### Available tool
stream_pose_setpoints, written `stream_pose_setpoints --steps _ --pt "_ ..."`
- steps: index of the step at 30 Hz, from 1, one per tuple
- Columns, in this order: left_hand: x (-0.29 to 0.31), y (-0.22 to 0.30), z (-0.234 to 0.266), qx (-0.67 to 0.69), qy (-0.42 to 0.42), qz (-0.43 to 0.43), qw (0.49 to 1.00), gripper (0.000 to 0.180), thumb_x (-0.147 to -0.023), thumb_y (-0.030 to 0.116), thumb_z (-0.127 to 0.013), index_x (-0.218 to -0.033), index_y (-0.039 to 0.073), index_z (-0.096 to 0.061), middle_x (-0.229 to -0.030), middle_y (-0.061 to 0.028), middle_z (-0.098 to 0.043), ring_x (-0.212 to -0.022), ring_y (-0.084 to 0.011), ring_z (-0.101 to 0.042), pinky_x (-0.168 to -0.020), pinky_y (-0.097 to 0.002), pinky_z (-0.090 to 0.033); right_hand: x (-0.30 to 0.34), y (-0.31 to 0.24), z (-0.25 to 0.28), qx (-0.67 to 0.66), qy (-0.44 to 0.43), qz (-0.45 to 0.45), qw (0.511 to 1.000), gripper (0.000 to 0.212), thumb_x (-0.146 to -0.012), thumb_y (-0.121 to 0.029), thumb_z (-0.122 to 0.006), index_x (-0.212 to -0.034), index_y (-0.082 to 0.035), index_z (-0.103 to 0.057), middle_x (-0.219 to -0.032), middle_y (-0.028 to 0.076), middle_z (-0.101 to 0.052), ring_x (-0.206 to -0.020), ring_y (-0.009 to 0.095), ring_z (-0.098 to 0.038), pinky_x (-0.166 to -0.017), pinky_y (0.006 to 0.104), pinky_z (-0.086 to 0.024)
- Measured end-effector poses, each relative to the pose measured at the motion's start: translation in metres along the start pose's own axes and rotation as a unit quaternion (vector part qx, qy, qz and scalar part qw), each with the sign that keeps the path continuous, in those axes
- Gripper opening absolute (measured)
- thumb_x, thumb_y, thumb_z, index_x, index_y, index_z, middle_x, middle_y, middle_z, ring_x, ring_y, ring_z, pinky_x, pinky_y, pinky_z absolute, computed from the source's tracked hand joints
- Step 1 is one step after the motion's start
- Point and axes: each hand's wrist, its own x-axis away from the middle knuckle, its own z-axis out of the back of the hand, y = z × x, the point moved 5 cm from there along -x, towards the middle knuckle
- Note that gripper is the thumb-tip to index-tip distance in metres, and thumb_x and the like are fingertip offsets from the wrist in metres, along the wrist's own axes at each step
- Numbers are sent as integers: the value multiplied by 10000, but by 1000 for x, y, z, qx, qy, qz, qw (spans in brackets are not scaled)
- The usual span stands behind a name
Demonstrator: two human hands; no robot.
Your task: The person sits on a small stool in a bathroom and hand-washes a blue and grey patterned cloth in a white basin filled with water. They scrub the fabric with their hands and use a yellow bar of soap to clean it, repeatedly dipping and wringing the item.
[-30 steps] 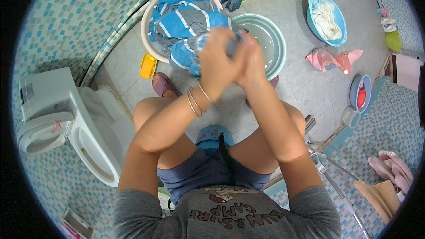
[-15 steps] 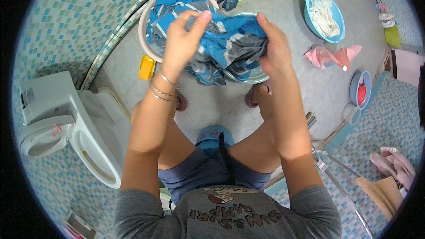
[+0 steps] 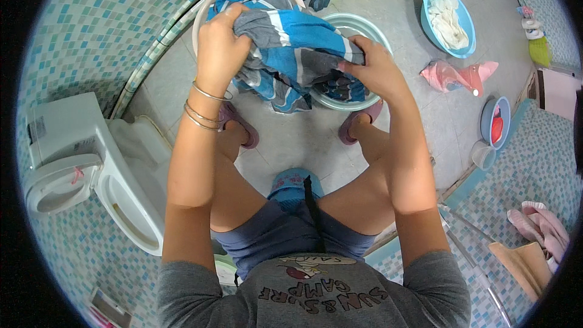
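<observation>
A large wet-looking cloth with blue, grey and white stripes (image 3: 303, 39) stretches between my hands. My left hand (image 3: 220, 48), with bangles at its wrist, grips its left part, thumb pressed against the fingers. At its right edge my right hand (image 3: 376, 68) pinches a fold between thumb and fingers. More of the same cloth lies in the pale pinkish basin (image 3: 198, 21) behind my left hand. Part of the cloth hangs into the pale green basin (image 3: 381, 31), which holds water, and another part drapes down between the two basins near the floor.
To the right stand a light-blue basin (image 3: 427, 24) with white cloth, a pink bag-like item (image 3: 449, 78) and a smaller blue basin (image 3: 489, 123) with something red. A white toilet-like fixture (image 3: 112, 197) is at left. I sit on a low blue stool (image 3: 290, 185).
My left hand has moved left and my right hand has turned inward over the cloth. The bunched cloth is now spread flatter between them. More of the green basin and my slippers shows.
</observation>
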Motion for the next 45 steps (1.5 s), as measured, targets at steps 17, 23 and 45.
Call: stream_pose_setpoints --steps 17,23,45 --pt "125 -337 -18 -131 -235 348 898 620 -784 389 -657 -1214 -25 -489 -1045 -236 -606 -952 -335 -611 -849 -370 -469 -23 -38 -84 -87 74 -52 992 391 -702 -104 -639 -1081 -46 -567 -941 237 -620 -924 419 -568 -808 429 -440" --pt "186 -411 -55 -215 -205 415 860 438 -784 268 -617 -1123 6 -526 -1087 -196 -584 -1018 -326 -577 -876 -393 -469 -29 -64 -109 -59 53 -23 997 364 -712 -99 -649 -1060 -44 -559 -957 229 -612 -933 417 -565 -797 423 -441" --pt "165 -426 -111 -306 -145 365 867 555 -757 199 -645 -1244 65 -414 -1061 -162 -535 -950 -308 -566 -804 -394 -475 -46 -56 -154 -138 -19 -72 988 450 -704 7 -656 -1137 -12 -535 -1011 102 -606 -922 216 -564 -839 282 -411"
